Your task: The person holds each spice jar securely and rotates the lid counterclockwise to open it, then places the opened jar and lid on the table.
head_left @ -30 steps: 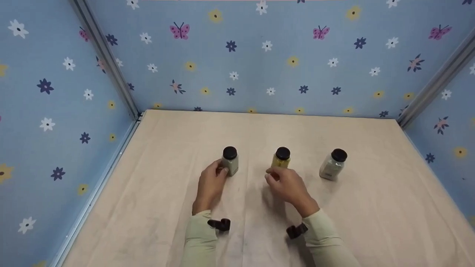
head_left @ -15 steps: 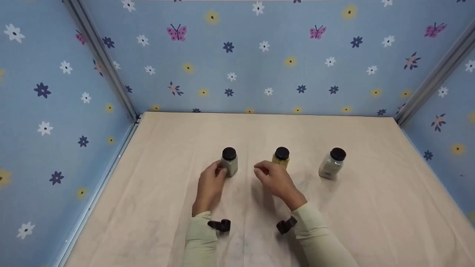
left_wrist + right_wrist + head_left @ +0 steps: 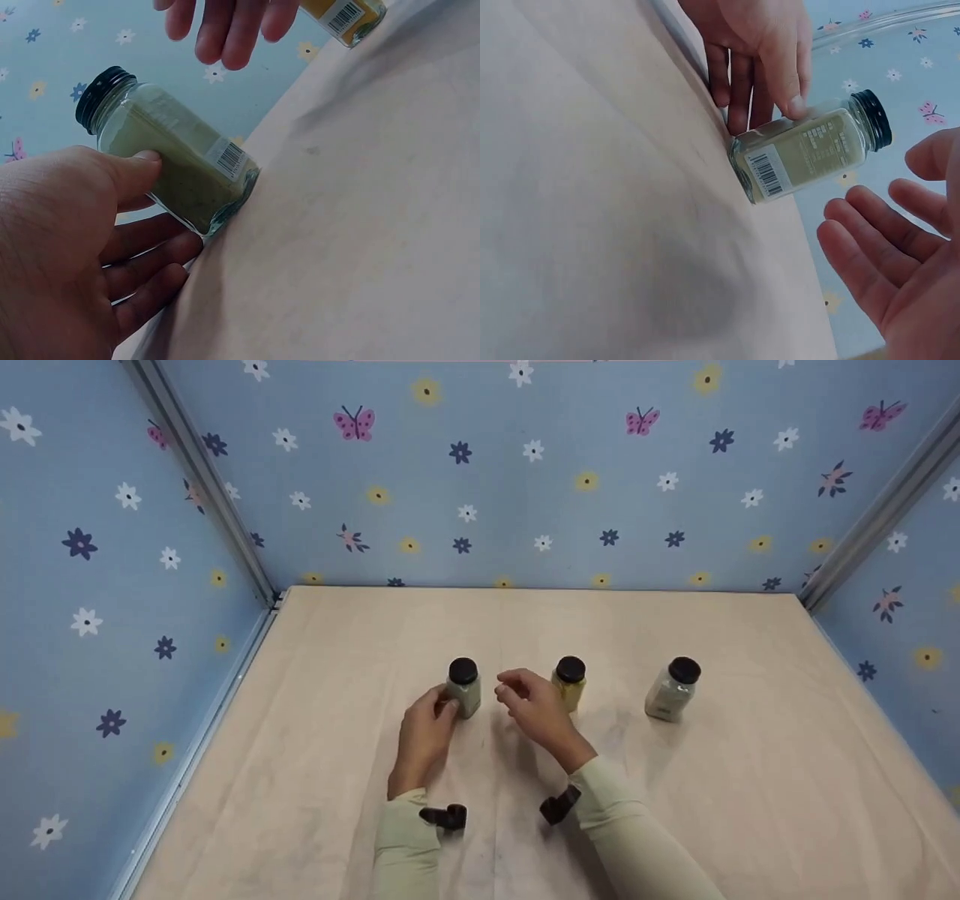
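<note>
A square glass spice jar (image 3: 466,697) with a black lid and greenish-grey powder stands upright on the cloth. My left hand (image 3: 424,735) holds it from the left, thumb on one side and fingers round the back. The left wrist view shows the thumb against the glass jar (image 3: 176,154) beside a white barcode label. Just right of that jar, my right hand (image 3: 541,712) hovers empty with its fingers loosely bent. In the right wrist view, its fingertips (image 3: 840,232) are apart from the jar's lid end. Behind this hand stands a yellow spice jar (image 3: 572,690), partly covered by it.
A third spice jar (image 3: 670,697), black-lidded with pale contents, stands farther right. Beige cloth (image 3: 375,622) covers the table. Blue floral panels (image 3: 502,472) rise at the back and both sides, with metal posts (image 3: 202,472) at the corners.
My right hand has moved left from in front of the yellow jar towards the greenish-grey jar, uncovering more of the yellow one. The left hand and its jar have stayed put.
</note>
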`<state>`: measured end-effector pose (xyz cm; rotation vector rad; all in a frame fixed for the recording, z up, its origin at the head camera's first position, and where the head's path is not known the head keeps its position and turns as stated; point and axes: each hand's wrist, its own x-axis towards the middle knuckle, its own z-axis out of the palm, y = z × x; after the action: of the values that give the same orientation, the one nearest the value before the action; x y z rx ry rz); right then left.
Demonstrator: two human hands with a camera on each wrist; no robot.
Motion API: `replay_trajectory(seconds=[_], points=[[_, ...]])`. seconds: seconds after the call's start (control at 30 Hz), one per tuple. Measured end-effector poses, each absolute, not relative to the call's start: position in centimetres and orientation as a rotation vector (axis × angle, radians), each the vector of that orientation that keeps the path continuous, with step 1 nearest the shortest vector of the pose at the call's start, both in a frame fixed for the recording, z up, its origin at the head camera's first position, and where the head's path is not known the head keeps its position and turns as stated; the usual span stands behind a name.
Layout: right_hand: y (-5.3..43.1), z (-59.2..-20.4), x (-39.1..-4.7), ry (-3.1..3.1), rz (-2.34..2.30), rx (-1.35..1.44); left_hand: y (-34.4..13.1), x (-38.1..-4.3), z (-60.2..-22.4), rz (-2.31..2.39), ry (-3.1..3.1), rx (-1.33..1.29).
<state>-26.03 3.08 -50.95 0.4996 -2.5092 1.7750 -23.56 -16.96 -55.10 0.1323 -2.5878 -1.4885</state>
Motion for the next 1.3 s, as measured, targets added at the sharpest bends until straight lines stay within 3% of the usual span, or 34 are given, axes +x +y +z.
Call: replay_trajectory(seconds=[1.3], points=[[0.6,-52.3,-27.7,-2.391,1.871,0.596,-16.9,-23.8,-55.5,-1.434,-2.615,0.121]])
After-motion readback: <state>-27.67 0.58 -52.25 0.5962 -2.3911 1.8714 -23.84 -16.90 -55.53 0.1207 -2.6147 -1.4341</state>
